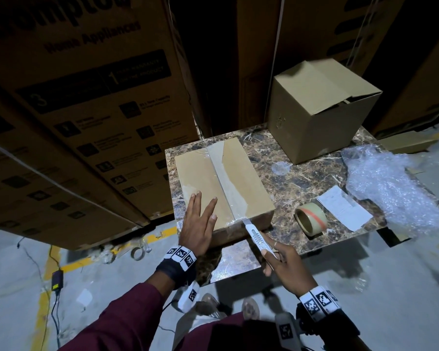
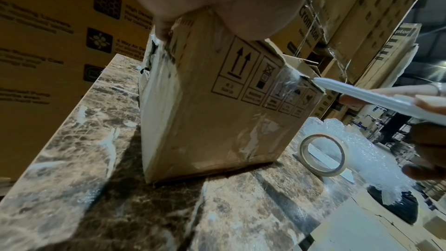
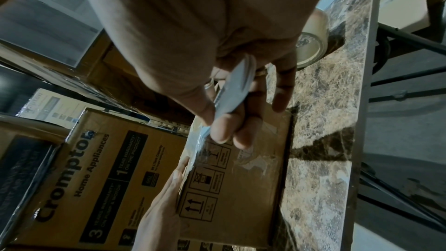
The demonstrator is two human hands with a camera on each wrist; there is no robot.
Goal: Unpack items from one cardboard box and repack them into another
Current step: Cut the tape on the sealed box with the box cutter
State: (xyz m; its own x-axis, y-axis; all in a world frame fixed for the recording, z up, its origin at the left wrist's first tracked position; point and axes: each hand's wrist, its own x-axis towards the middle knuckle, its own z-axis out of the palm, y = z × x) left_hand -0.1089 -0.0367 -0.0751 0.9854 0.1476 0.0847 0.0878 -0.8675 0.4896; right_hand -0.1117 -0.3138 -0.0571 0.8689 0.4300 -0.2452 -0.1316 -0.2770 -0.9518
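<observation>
Slitting tape on the flat box, lying mid-frame on the marble table. Left hand pressing down on the lid, fingers straight, gripping nothing. Right hand clenching the white box cutter, tip entering the tape seam at the near edge. Probably stiff cardboard, slick tape, weight unclear. Best gripping by the side walls. Second box standing upper right, flaps loosely shut.
</observation>
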